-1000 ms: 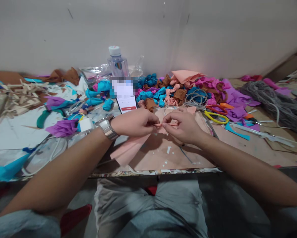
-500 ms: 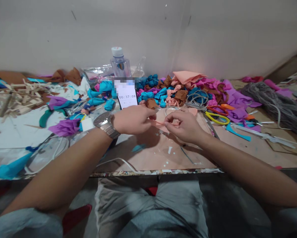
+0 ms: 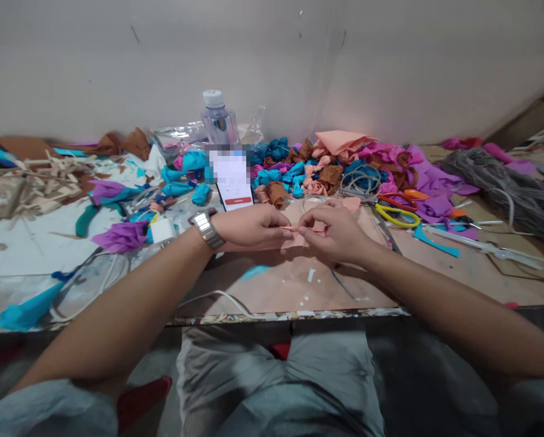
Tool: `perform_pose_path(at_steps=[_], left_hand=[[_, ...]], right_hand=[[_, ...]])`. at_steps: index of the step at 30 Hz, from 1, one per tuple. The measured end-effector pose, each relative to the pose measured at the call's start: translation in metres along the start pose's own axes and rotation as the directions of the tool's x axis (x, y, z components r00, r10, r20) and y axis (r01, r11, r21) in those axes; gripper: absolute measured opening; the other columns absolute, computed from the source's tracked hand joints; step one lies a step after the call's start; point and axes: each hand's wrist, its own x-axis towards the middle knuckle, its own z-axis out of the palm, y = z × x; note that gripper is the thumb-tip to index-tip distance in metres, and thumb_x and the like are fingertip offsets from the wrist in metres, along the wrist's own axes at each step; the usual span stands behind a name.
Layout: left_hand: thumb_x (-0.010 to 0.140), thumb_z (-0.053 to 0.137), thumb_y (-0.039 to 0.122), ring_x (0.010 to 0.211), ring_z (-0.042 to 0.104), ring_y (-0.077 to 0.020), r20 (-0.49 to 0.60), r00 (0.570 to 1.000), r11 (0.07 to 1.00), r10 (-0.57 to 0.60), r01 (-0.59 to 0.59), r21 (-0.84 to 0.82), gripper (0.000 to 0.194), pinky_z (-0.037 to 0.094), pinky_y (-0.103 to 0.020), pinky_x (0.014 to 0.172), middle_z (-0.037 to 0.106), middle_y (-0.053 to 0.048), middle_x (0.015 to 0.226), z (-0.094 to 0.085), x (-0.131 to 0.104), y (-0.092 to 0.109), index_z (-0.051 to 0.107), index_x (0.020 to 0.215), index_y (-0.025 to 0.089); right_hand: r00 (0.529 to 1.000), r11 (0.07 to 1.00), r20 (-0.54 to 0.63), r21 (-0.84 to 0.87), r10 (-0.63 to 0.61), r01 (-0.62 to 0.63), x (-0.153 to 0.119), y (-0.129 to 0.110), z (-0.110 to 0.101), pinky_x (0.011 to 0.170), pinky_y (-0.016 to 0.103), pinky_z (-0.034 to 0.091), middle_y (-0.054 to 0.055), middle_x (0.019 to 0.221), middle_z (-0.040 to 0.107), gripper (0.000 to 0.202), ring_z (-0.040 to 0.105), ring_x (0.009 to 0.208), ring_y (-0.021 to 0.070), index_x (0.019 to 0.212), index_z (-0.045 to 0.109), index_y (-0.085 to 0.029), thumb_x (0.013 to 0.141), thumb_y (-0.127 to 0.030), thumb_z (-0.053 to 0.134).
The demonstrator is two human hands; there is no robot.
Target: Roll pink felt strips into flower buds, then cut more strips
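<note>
Between my fingertips runs a narrow strip of peach crepe paper (image 3: 295,230), folded or rolled thin. My left hand (image 3: 256,224), with a metal watch on its wrist, pinches one end between thumb and fingers. My right hand (image 3: 338,230) pinches the same paper just to the right, so the two hands almost meet. Both are a little above the peach-coloured table top (image 3: 272,291). Right behind my left hand a phone (image 3: 234,182) leans upright, a red button on its screen. What the curled fingers of my right hand cover is hidden.
Scissors with yellow handles (image 3: 399,216) and a coil of wire (image 3: 362,182) lie right. Crumpled paper pieces (image 3: 294,173) heap along the wall beside a bottle (image 3: 219,118). Green-handled pliers (image 3: 87,220), wooden sticks (image 3: 44,182) and a white cable (image 3: 226,296) are left. Grey cord (image 3: 494,188) sits far right.
My left hand has turned, its thumb now on top of the peach paper beside my right fingertips. My right hand stays in nearly the same place. The phone's screen now shows a red button.
</note>
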Motion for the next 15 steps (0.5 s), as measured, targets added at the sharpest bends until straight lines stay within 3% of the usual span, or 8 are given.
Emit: perform_pose_path(at_steps=[4,9,15], left_hand=[[0.101,0.048,0.047,0.068,0.058,-0.0127,0.051,0.999,0.996,-0.009,0.013,-0.089,0.044,0.038,-0.022,0.063,0.073,-0.005,0.081,-0.001,0.001,-0.008,0.074,0.093,0.012],[0.096,0.056,0.054,0.067,0.058,-0.0127,0.037,0.999,0.978,-0.035,0.042,-0.203,0.045,0.038,-0.021,0.060,0.072,-0.005,0.081,0.004,0.004,-0.013,0.075,0.095,0.013],[0.096,0.054,0.053,0.057,0.043,-0.0095,-0.025,1.000,0.987,-0.004,0.000,-0.159,0.047,0.031,-0.021,0.052,0.055,0.001,0.062,0.014,0.010,-0.014,0.066,0.075,0.012]], right_hand=[[1.000,1.000,0.002,0.001,0.009,-0.009,-0.001,0.003,0.001,0.089,0.040,0.037,0.000,0.080,0.075,0.010,0.065,0.074,0.0174,0.084,0.072,-0.022,0.090,-0.027,0.066],[1.000,1.000,0.009,0.031,0.001,-0.001,-0.004,0.003,0.003,0.087,0.039,0.037,0.000,0.080,0.076,0.009,0.066,0.076,0.0181,0.084,0.071,-0.022,0.089,-0.024,0.065],[0.999,0.999,0.034,0.041,-0.004,0.003,-0.006,0.001,0.003,0.083,0.037,0.036,0.001,0.083,0.077,0.010,0.066,0.077,0.0189,0.086,0.072,-0.021,0.091,-0.026,0.065]])
